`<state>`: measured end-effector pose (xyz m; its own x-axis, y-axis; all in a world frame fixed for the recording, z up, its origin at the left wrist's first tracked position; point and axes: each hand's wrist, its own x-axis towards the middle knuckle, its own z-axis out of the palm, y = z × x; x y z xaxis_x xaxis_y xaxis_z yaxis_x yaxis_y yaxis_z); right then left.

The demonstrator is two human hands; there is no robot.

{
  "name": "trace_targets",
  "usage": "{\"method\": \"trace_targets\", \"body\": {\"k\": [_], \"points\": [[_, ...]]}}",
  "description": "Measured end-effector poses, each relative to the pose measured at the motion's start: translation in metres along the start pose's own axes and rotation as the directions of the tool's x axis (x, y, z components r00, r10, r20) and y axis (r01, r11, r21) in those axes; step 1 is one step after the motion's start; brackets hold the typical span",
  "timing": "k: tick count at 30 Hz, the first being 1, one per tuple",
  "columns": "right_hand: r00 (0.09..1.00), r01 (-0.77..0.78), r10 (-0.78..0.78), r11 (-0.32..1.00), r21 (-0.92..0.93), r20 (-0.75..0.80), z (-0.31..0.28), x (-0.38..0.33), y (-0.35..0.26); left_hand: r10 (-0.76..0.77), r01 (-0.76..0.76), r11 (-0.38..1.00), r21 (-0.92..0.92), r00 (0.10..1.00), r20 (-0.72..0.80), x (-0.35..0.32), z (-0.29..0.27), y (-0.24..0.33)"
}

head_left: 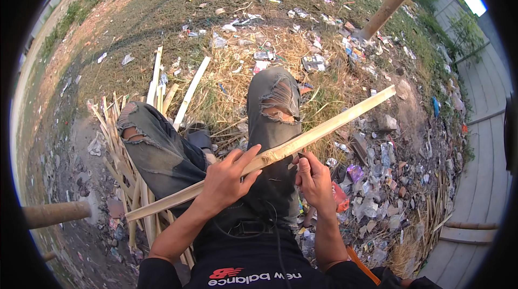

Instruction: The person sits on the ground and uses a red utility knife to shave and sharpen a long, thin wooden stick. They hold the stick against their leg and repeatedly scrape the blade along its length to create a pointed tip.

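Observation:
A long pale strip of split bamboo or wood (334, 123) lies slantwise across my lap, its upper end out to the right. My left hand (226, 178) is closed around it left of the middle, thumb below and fingers over the top. Just under the strip, near my right knee, my right hand (314, 180) is a fist with the thumb on top. A small dark tip shows at its fingers, close to the strip; what it belongs to is hidden. Torn dark jeans (272, 103) cover my raised knees beneath the strip.
A heap of similar strips (129, 175) lies beside my left leg, with two longer ones (191, 93) pointing away. Posts stand at the left (56, 214) and far right (396, 2). Litter (377, 197) covers the ground at right, before a plank wall (483, 127). An orange strip (362, 266) lies by my right forearm.

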<state>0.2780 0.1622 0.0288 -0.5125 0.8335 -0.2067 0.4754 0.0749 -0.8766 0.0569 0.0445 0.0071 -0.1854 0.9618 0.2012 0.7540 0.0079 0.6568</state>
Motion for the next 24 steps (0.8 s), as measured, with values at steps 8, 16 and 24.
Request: {"method": "trace_targets", "body": {"k": [8,16,24], "points": [[0.993,0.117,-0.118,0.984,0.133,0.0,0.016,0.003,0.027,-0.071,0.083,0.991,-0.108,0.992,0.108,0.017,0.009,0.01],[0.992,0.083,-0.089,0.994,0.072,0.092,0.011,-0.003,0.01,-0.061,0.069,0.988,-0.137,0.996,0.064,0.025,0.013,0.009],[0.935,-0.256,0.211,0.957,0.134,0.284,0.011,-0.007,0.001,-0.11,0.129,0.97,-0.207,0.989,0.099,0.031,0.007,0.013]]}}
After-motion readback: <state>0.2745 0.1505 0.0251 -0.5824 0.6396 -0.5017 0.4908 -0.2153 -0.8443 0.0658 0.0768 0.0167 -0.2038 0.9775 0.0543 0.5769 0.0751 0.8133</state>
